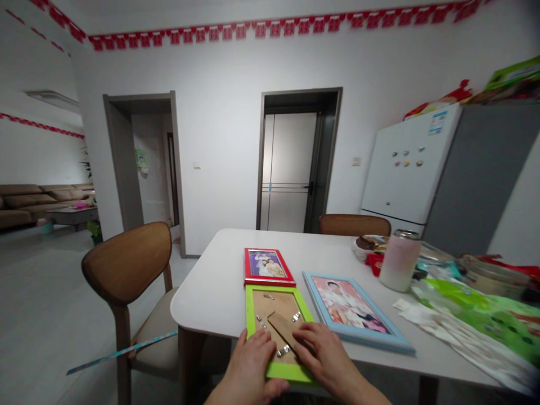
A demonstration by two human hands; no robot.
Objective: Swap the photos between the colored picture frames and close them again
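Observation:
A green picture frame (pixel 250 304) lies face down near the table's front edge. Its brown backing board (pixel 270 308) faces up, with several small metal clips and a stand leg (pixel 282 331) on it. My left hand (pixel 252 363) grips the lower left side of this frame, fingers over the edge and thumb by the bottom rail. At the lower right, my right hand (pixel 327 355) is closed over the frame's side, its fingertips against the stand leg. A red picture frame (pixel 270 280) lies face up just beyond, and a light blue picture frame (pixel 373 338) lies to the right.
A pink and white tumbler (pixel 400 261) stands on the table (pixel 206 281) at the right. Beside it are white gloves (pixel 451 326), a green plastic package (pixel 485 312) and other clutter. One wooden chair (pixel 130 264) is at the left, another chair (pixel 354 225) behind the table.

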